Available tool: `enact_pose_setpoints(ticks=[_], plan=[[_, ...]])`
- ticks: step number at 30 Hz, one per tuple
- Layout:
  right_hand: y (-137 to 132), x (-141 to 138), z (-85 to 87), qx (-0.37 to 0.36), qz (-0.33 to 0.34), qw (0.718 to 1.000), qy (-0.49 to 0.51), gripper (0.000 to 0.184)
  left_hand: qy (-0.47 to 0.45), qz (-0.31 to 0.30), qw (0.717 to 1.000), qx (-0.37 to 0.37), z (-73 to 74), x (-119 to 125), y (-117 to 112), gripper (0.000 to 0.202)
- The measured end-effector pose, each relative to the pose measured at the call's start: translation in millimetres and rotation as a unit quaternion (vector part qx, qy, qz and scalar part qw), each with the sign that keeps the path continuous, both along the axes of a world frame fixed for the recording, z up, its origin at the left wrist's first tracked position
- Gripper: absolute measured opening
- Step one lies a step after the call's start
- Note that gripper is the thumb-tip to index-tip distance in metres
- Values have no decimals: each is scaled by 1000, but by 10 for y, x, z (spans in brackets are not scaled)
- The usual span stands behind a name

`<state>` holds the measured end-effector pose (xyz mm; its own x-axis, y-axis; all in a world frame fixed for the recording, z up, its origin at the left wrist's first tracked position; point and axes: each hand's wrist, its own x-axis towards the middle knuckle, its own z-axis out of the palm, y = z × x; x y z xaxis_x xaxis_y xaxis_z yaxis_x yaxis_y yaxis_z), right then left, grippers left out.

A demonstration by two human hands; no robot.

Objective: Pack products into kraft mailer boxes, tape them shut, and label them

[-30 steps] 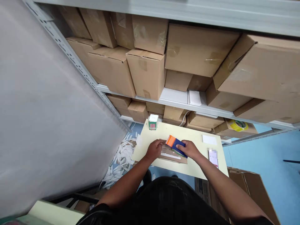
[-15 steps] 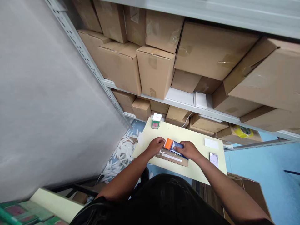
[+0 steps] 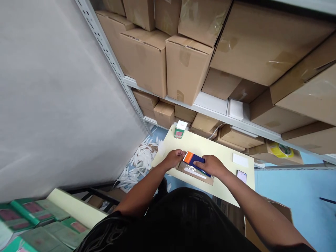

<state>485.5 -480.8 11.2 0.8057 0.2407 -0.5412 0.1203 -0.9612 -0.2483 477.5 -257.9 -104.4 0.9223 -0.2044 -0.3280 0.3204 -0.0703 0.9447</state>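
Note:
A flat dark blue packet with an orange end (image 3: 197, 159) is held above the near part of a pale yellow table (image 3: 168, 143). My right hand (image 3: 212, 164) grips its blue right end, thumb on top. At the orange end, my left hand (image 3: 175, 158) has its fingers pinched together by a thin white edge; what sits between the fingertips is too small to make out. Below the packet lies a flat brown cardboard piece (image 3: 208, 180) with shiny clear plastic and a white strip on it.
A small green-and-white box (image 3: 179, 130) stands at the table's far left corner. To the right lie a white card (image 3: 240, 160) and a phone (image 3: 241, 176). Shelves of cardboard boxes (image 3: 187, 66) rise behind. White paper strips (image 3: 141, 155) litter the floor; green boxes (image 3: 34, 213) are at lower left.
The view has shifted, so the shelves sit higher and further right. The packet has tilted, now showing a plain blue face. Both hands stay at its two ends.

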Motion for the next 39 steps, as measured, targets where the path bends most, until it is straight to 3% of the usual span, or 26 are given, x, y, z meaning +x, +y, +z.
enact_pose_setpoints(ticks=[11,19,21,23,26,28,30,33,39], plan=[[-339,-43,-40,-11,-16,999,40,56,7,38,996,77,-316,65,547,25],[-271,-63,-99,-24,-11,999,28,57,-70,5,983,169,-846,-133,76,24],[-252,-64,-100,-34,-8,999,24,62,-71,14,978,195,-893,-183,32,32],[-235,-64,-92,-40,-4,999,26,65,-92,32,973,208,-814,-228,65,39],[-208,-57,-58,-44,4,999,29,65,-191,6,955,228,-504,-295,153,50],[-192,-46,-29,-46,11,998,30,64,-316,-115,901,276,-281,-340,157,71],[-183,-32,-8,-50,8,998,34,65,-385,-216,838,321,-138,-371,102,97],[-197,-10,-5,-47,-3,998,33,64,-414,-269,782,382,-114,-364,-9,106],[-389,3,-34,-27,3,999,21,65,-439,-278,741,425,-206,-251,-42,94]])
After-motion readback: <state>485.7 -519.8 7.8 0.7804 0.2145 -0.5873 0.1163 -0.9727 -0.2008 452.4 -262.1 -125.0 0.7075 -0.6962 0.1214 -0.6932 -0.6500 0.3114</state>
